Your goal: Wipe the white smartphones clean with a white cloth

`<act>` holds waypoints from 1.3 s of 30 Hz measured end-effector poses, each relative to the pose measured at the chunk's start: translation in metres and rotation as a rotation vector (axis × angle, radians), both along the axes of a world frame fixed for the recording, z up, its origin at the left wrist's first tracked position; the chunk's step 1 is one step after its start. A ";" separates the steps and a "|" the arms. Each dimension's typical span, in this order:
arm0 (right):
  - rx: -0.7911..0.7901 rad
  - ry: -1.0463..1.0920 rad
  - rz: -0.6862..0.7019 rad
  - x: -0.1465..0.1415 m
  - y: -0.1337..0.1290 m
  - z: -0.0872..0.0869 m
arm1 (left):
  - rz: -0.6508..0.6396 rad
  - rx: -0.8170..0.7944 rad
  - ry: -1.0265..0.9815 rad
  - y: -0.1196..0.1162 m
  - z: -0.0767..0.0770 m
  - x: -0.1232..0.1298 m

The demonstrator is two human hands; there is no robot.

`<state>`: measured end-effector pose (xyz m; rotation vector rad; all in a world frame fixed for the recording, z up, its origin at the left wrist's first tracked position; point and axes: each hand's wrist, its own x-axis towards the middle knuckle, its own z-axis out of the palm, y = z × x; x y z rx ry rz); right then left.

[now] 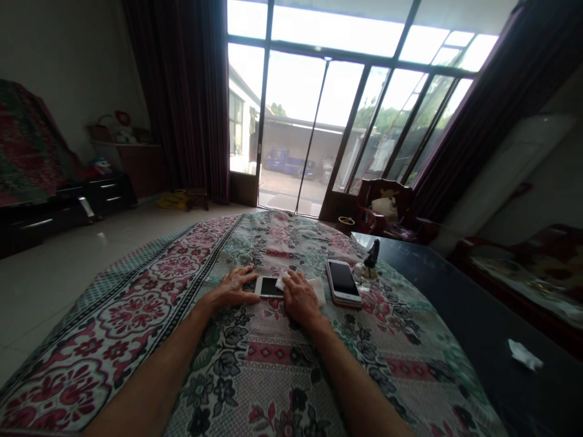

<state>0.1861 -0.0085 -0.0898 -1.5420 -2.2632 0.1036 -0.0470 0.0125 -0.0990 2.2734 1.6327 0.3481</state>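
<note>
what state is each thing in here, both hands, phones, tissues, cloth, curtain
left hand: thumb and fingers spread at the small phone's left end
right hand: laid over the white tissue
small phone: lying flat, visible screen dark
white tissue: partly under the right hand
larger phone: face up, screen dark
loose tissue: crumpled
patterned cloth: spread out
left curtain: hanging beside the glass

no legible text, label, brand, number or sign anywhere
</note>
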 end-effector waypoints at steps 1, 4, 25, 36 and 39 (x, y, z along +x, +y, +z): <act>-0.006 -0.005 0.014 -0.002 -0.001 0.000 | 0.004 0.007 -0.007 0.000 -0.002 0.000; -0.003 -0.011 0.081 -0.012 -0.001 -0.001 | 0.020 0.022 -0.015 0.000 -0.004 0.000; -0.047 0.041 -0.010 0.009 -0.010 0.003 | 0.038 0.031 0.005 0.003 -0.005 0.001; -0.192 -0.051 0.067 0.028 -0.012 0.014 | 0.038 0.124 0.015 -0.001 -0.002 0.010; -0.192 -0.026 0.098 0.033 -0.007 0.016 | 0.027 0.144 -0.007 -0.003 -0.001 0.013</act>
